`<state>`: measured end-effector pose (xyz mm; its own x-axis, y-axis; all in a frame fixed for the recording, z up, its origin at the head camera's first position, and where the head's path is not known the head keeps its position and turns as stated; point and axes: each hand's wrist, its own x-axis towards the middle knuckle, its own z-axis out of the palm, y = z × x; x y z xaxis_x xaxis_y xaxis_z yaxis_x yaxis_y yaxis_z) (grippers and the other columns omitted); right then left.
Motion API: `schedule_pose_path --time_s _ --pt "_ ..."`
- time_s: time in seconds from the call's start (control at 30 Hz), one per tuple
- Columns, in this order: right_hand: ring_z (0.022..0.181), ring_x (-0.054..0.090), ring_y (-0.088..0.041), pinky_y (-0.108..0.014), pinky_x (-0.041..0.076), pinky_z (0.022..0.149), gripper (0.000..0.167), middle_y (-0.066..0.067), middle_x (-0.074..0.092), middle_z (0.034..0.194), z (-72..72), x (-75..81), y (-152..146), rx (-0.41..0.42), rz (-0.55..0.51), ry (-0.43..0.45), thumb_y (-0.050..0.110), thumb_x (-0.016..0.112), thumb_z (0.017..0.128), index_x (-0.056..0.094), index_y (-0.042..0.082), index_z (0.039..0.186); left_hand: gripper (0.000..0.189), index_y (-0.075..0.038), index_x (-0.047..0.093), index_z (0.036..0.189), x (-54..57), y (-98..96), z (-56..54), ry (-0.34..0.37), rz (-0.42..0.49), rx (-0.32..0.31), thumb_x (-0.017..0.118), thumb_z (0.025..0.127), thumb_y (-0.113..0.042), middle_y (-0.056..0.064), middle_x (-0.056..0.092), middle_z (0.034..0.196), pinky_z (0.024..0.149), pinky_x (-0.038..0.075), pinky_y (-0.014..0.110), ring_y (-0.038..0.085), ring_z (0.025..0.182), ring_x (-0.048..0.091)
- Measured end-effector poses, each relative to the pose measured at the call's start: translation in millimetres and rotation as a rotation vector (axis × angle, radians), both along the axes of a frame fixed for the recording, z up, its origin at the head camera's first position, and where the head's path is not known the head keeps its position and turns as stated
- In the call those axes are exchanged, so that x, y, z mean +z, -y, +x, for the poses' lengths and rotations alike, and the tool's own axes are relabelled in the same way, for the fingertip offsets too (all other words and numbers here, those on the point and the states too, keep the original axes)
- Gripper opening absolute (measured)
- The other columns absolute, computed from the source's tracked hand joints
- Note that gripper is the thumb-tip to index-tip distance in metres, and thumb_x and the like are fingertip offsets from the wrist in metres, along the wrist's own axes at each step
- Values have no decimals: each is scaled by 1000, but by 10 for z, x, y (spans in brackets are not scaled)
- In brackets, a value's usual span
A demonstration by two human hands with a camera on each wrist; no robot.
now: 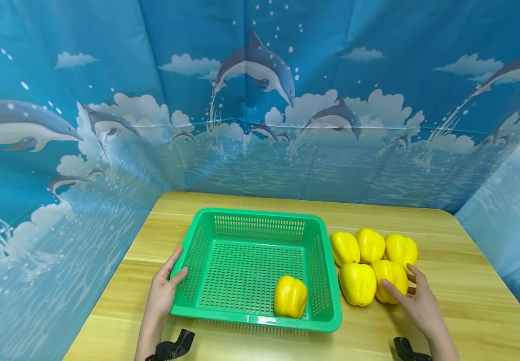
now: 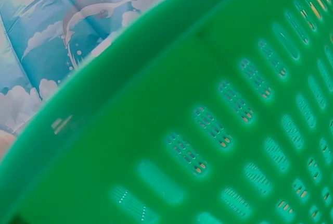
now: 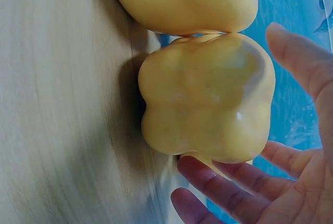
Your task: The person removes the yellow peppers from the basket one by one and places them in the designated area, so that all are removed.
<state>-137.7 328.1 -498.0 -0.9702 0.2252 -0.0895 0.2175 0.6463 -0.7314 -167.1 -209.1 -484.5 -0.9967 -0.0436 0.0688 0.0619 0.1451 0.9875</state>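
A green plastic basket (image 1: pixel 260 213) with slotted walls stands on the table, and my left hand (image 1: pixel 163 293) holds its left rim, the thumb over the edge and the fingers outside. Inside, near the front right corner, lies a yellow bell pepper (image 1: pixel 290 297). My right hand (image 1: pixel 420 303) is spread beside another yellow bell pepper (image 1: pixel 388 278) at the front right of a group. In the right wrist view the fingers reach along one side of that pepper (image 3: pixel 208 99), while the thumb (image 3: pixel 299 57) stands off from it.
Several more yellow bell peppers (image 1: pixel 370 245) sit close together right of the basket. The wooden table (image 1: pixel 463 281) runs back to a dolphin-printed curtain (image 1: pixel 260 160). Black wrist mounts (image 1: pixel 172 346) are strapped to both wrists.
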Motion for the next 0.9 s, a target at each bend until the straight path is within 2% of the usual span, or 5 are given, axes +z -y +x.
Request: schedule_pose_path --time_s 0.13,0.27,0.5,0.7,0.9 --pt "114 36 -56 -63 37 87 97 -44 22 135 33 -14 15 -15 -10 -72 49 55 93 -2 -9 147 53 -11 31 149 -5 -2 -3 1 3 5 49 99 -9 6 20 155 111 6 55 27 142 5" --pt "114 35 -55 -62 37 83 86 -42 29 132 61 21 72 -56 37 -252 38 58 94 11 -13 145 54 -10 30 150 7 -2 4 5 16 1 49 99 -9 7 19 155 111 7 54 27 142 5" --pt "109 46 -45 -51 40 78 59 -30 49 125 68 320 288 -117 179 -503 26 64 92 43 -6 137 54 -11 31 149 3 -11 5 -2 22 7 50 99 -10 7 19 155 111 7 53 26 142 7" --pt "101 54 -38 -53 45 78 55 -22 55 123 36 691 587 108 234 -503 29 65 91 49 -3 133 53 -11 32 149 -22 1 2 2 25 10 49 99 -8 8 20 155 111 6 54 26 142 7" --pt "99 59 -28 -45 50 76 52 -11 58 120 -81 1009 889 381 241 -379 39 60 93 50 8 134 53 -12 32 149 -26 11 3 4 16 7 49 99 -9 3 20 155 111 5 54 25 142 6"
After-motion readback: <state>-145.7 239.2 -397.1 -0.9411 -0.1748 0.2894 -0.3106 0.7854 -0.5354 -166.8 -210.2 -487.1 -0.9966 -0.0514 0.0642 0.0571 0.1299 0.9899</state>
